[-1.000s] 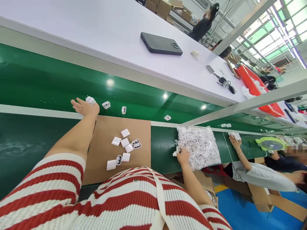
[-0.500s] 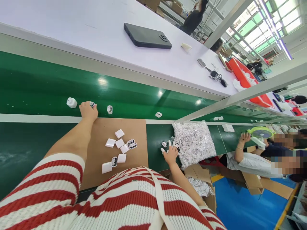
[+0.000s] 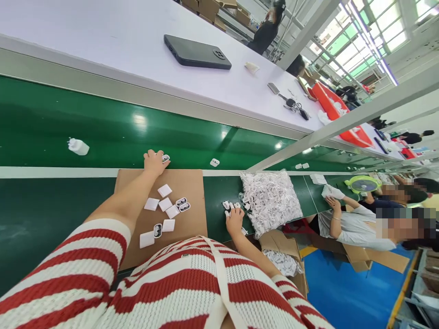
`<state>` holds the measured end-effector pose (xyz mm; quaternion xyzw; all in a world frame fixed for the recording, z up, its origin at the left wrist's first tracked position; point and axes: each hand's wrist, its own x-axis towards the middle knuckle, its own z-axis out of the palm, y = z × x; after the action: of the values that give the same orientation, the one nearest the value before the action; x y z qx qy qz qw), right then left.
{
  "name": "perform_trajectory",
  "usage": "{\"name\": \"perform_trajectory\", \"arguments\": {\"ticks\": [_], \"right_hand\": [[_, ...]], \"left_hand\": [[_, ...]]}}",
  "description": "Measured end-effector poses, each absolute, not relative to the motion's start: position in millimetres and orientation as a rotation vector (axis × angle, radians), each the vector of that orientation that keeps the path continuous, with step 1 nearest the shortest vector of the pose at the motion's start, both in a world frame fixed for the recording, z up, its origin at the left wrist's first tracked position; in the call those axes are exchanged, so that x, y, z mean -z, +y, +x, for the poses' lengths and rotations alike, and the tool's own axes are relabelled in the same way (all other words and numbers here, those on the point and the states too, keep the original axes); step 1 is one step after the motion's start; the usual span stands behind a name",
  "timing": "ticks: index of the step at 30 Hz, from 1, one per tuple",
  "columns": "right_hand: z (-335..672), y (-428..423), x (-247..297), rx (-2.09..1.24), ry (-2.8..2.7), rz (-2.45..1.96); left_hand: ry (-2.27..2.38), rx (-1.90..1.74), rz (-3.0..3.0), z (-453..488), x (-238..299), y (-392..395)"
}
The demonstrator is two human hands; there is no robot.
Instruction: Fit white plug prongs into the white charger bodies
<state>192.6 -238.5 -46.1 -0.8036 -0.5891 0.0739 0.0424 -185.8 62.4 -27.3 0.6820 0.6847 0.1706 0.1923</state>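
On the green belt, my left hand [image 3: 155, 163] has its fingers curled round a white charger housing [image 3: 165, 158], whose dark inside shows beside the fingertips. My right hand [image 3: 235, 220], with white covers on some fingertips, bends its fingers over small white-and-black plug parts [image 3: 225, 204] beside a clear bag [image 3: 270, 201] full of white parts. Between my arms, a brown cardboard sheet [image 3: 192, 183] bears several white housings [image 3: 165, 204]; some lie with their openings up. Another housing [image 3: 214, 162] rests on the belt to the right, and a white block [image 3: 78, 146] lies to the left.
A white shelf [image 3: 103, 55] beyond the belt carries a phone [image 3: 199, 51], keys [image 3: 295, 106] and a red tray [image 3: 329, 100]. A slanted metal post [image 3: 308, 137] crosses on the right. An open carton [image 3: 283, 256] stands below the bag; a co-worker [image 3: 346, 224] sits farther right.
My left hand has moved right along the belt, to where another housing lay. The white block has shifted left. My right hand's fingers have drawn in over the small parts. The view has turned slightly.
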Motion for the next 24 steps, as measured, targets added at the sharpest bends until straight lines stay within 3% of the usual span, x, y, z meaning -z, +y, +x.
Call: {"name": "perform_trajectory", "arguments": {"ticks": [6,12,20,24], "right_hand": [[192.3,-239.0,59.0,-0.157,-1.744,-2.424],[199.4,-235.9,70.2,-0.124,-1.724,-2.36],[201.1,-234.6,68.3,-0.09,-1.724,-2.187],[199.2,-227.9,54.3,-0.172,-1.743,-2.25]], "left_hand": [[1.417,-0.393,2.221,-117.1,8.1,49.3],[0.875,-0.051,2.427,-69.3,-10.0,-12.3],[1.074,0.443,2.33,-124.9,-30.1,-29.5],[1.229,0.307,2.271,-98.5,-40.4,8.5]]}}
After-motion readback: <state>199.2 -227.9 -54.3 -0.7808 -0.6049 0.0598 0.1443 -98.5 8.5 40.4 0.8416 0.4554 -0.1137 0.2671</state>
